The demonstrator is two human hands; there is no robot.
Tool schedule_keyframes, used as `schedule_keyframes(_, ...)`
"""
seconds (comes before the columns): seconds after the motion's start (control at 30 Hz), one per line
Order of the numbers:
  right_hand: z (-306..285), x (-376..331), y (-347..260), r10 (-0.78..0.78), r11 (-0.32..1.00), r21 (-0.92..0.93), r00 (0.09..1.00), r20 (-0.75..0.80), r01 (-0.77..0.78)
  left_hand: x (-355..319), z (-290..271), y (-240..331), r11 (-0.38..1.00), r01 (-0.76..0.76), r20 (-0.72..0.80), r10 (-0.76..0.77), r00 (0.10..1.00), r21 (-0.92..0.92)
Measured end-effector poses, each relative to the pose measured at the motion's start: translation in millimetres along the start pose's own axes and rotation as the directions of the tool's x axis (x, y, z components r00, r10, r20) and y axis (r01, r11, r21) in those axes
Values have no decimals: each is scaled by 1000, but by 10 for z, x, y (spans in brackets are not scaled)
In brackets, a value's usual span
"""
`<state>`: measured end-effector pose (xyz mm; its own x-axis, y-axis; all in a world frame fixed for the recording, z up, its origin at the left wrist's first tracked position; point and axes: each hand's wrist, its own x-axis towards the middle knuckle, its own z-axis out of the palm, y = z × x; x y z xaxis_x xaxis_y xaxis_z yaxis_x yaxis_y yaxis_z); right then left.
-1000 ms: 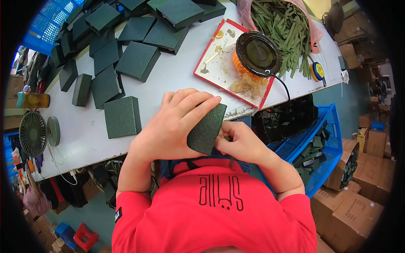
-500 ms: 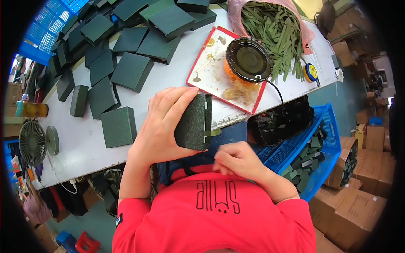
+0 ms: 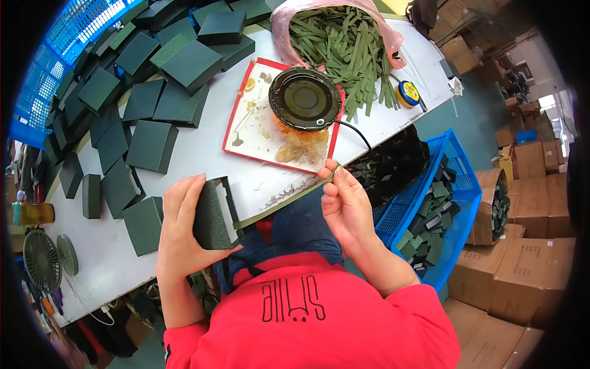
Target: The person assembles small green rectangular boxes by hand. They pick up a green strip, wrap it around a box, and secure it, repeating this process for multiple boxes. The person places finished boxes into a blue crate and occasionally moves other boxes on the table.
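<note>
My left hand grips a dark green square box, held on edge over the table's front edge so its white inside faces right. A thin green strip runs from the box up to my right hand, which pinches the strip's far end between thumb and fingers. The strip is stretched taut between both hands.
Several dark green boxes lie piled on the white table at left and back. A red-rimmed tray holds a round black glue pot. A pink bag of green strips sits behind. A blue crate stands at right, fans at left.
My hands have moved apart: the left turned the box on edge and shifted it left, while the right pulled the green strip out to the right.
</note>
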<state>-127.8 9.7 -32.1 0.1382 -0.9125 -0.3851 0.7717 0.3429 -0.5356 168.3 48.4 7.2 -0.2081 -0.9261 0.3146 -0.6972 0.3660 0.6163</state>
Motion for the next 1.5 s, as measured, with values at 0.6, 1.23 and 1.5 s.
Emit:
schedule_keyframes(0.6,173,383,-196,-200,848,-485,977,77,212,11,85,19,999,32,66,-32,997,0)
schedule_keyframes(1.23,225,628,-235,-160,845,-516,987,5,139,94,175,72,999,-45,75,46,996,-14)
schedule_keyframes(1.5,314,247,-179,-101,813,-564,989,109,145,120,133,61,997,-63,60,66,996,-45)
